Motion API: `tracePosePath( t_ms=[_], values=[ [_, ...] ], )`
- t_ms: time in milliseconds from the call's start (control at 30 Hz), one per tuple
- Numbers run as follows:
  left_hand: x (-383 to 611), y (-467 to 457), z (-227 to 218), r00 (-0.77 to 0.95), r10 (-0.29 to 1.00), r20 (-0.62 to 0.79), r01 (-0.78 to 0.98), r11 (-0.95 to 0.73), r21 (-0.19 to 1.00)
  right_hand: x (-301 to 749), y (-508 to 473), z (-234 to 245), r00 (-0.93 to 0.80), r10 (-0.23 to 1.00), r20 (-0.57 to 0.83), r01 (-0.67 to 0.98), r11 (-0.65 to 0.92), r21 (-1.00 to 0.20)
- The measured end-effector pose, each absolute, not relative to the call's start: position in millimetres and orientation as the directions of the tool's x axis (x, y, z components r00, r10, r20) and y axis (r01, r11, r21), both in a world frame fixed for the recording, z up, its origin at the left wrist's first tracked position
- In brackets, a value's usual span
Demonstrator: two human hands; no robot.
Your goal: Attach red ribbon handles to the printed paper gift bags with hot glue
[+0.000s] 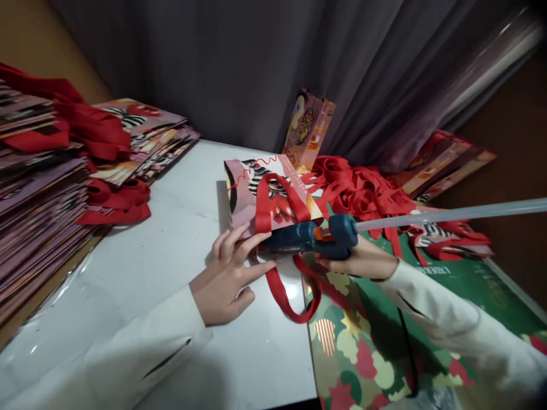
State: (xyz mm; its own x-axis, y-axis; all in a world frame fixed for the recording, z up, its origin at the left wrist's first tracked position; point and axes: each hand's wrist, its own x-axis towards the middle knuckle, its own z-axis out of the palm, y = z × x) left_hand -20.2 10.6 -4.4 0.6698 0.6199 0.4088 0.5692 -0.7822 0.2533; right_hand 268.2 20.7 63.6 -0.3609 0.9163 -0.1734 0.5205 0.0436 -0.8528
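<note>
My right hand (363, 259) grips a dark blue glue gun (294, 238), and a long translucent glue stick (448, 214) runs out of its back to the right. The gun's front end is over the near edge of a pink paper bag (243, 205) with a zebra print, lying flat. One red ribbon handle (262, 210) loops over the bag's face; another red loop (284, 299) hangs out toward me. My left hand (228, 273) lies with fingers spread at that near edge, its fingertips close to the gun's nose. The nozzle tip is hidden by the fingers.
Tall stacks of folded bags (38, 193) with red ribbons stand at the left. Behind the bag are an upright patterned box (310, 128) and a heap of red ribbons (354, 185). A green patterned sheet (367, 341) covers the right side. A grey curtain (213, 68) hangs behind.
</note>
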Motion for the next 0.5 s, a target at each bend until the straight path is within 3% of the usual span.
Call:
tracePosePath(
  t_ms=[233, 400, 500],
  values=[
    [-17.6, 12.2, -3.7, 0.682, 0.619, 0.389, 0.579, -0.782, 0.230, 320.2, 13.6, 83.6, -0.264, 0.964, -0.033, 0.818, 0.206, -0.536],
    [-15.0, 12.0, -2.8, 0.666, 0.627, 0.404, 0.589, -0.775, 0.230, 330.3, 16.2, 97.3, -0.333, 0.943, -0.019, 0.882, 0.305, -0.359],
    [-14.4, 11.3, -1.5, 0.672, 0.625, 0.397, 0.588, -0.776, 0.228, 323.4, 19.6, 102.8, -0.382, 0.924, -0.004, 0.871, 0.358, -0.336]
  ],
)
